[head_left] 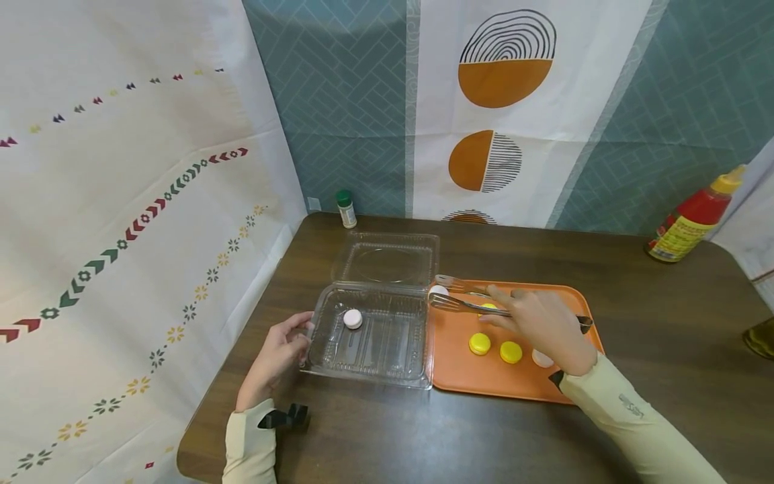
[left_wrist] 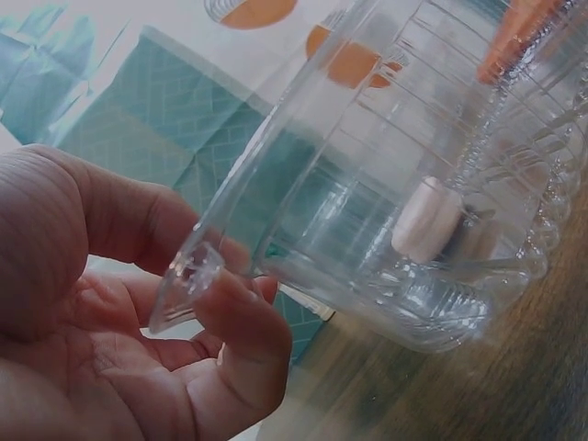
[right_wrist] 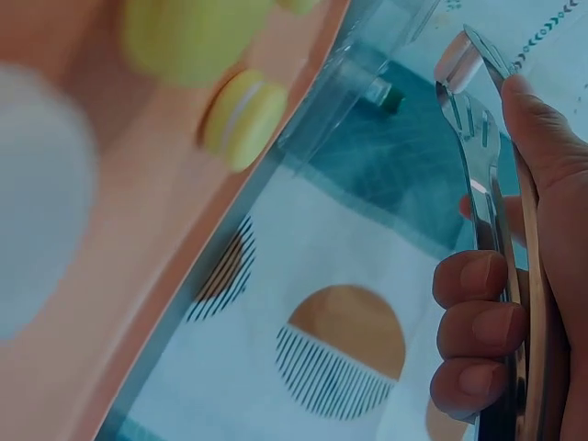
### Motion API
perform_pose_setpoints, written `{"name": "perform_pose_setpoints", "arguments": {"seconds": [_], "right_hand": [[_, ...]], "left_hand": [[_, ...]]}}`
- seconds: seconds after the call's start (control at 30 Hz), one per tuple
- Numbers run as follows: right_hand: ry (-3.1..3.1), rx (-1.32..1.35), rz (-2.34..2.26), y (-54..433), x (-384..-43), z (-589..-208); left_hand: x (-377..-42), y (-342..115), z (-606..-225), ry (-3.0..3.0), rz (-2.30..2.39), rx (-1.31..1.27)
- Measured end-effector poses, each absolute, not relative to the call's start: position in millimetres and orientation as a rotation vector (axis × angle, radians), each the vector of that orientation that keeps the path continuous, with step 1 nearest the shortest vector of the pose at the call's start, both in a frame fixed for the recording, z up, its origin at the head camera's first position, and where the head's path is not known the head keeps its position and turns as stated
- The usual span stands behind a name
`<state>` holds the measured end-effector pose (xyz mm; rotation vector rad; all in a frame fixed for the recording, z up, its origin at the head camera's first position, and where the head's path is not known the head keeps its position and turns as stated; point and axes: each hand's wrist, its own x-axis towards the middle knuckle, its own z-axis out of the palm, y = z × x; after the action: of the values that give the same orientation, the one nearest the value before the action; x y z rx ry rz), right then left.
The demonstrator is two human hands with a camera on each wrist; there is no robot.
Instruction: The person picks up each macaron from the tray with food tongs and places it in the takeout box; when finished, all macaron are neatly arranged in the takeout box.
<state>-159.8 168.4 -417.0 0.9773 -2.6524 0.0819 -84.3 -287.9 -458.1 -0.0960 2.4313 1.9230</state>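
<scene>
My right hand point(head_left: 547, 329) grips metal tongs point(head_left: 468, 306) over the orange tray point(head_left: 462, 376). Between the tong tips sits a pale pink macaron point(right_wrist: 457, 61), near the tray's left edge. The thumb and fingers of my left hand point(head_left: 275, 356) pinch the left rim of a clear plastic container point(left_wrist: 188, 276), whose lid point(head_left: 387, 259) lies open behind it. One pale macaron point(head_left: 353, 318) rests inside, toward the left. On the tray are yellow macarons point(head_left: 480, 343), one partly behind the tongs, and a pale macaron point(head_left: 542, 358) partly covered by my right wrist.
A green-capped shaker point(head_left: 347, 209) stands at the back left of the wooden table point(head_left: 375, 437). At the back right is a red sauce bottle point(head_left: 692, 218). Part of a dark glass object point(head_left: 760, 338) shows at the right edge. Patterned cloths hang behind and to the left.
</scene>
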Motion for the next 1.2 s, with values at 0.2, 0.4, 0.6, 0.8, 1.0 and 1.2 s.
{"name": "perform_pose_setpoints", "arguments": {"seconds": [0.2,0.4,0.6,0.8,1.0,1.2], "right_hand": [[-2.66,1.021,0.11,145,-163,-413],[-2.591,1.101,0.131,129,-167,-410],[-2.507,1.159,0.113,117,-169,-414],[-2.485,1.187,0.17,102,-172,-417],[-2.487,1.245,0.162,85,-173,-419],[-2.544,1.298,0.141,71,-172,-420]], "left_hand": [[-83,-288,-458,2.444,1.905,-0.115],[-83,-289,-458,2.446,1.904,-0.101],[-85,-290,-457,2.447,1.896,-0.089],[-85,-291,-458,2.431,1.9,-0.078],[-85,-291,-457,2.438,1.9,-0.087],[-82,-291,-458,2.422,1.909,-0.053]]}}
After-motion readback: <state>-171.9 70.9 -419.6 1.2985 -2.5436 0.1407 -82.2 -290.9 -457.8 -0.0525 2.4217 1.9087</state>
